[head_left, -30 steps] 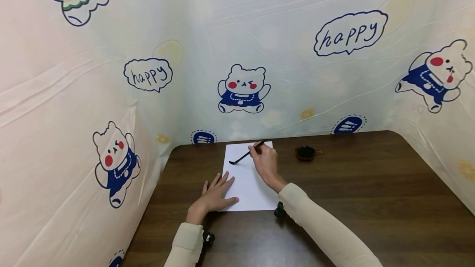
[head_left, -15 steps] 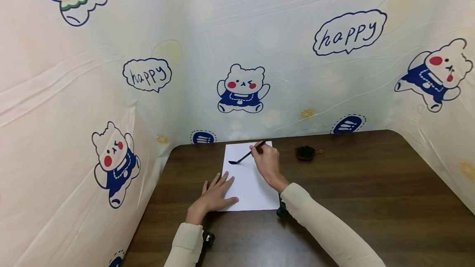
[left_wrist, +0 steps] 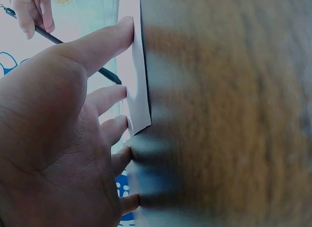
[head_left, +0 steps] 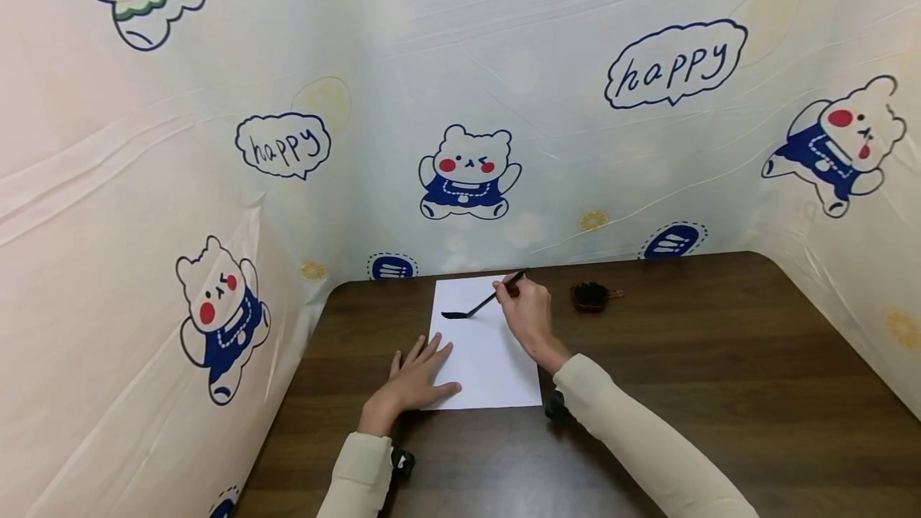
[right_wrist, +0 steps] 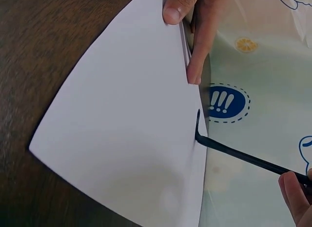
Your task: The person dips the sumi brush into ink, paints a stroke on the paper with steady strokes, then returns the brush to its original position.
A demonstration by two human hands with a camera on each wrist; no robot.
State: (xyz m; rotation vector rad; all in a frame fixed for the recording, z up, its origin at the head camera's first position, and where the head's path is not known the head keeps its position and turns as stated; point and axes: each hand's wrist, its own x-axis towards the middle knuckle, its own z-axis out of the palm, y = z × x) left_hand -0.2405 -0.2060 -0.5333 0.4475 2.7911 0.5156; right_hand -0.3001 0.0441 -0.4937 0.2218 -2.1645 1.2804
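A white sheet of paper (head_left: 489,366) lies on the brown wooden table. My left hand (head_left: 416,382) rests with fingers spread on its left lower side, some fingertips on the paper and some beyond its edge. In my right hand (head_left: 528,312) I pinch a dark writing brush (head_left: 485,304), slanted down to the left, its tip touching the upper part of the sheet. A short black stroke (head_left: 451,315) runs left from the tip. The right wrist view shows the brush (right_wrist: 243,156) with its tip bent against the paper (right_wrist: 117,100). The left wrist view shows my left thumb (left_wrist: 105,44) on the paper's edge.
A small dark ink dish (head_left: 590,296) with a short handle stands to the right of the paper, near the table's back edge. A patterned curtain (head_left: 554,142) hangs behind the table (head_left: 683,374) and along both sides.
My right hand has moved a little to the right with the brush, and the black stroke on the paper has grown longer that way. My left hand has stayed in place.
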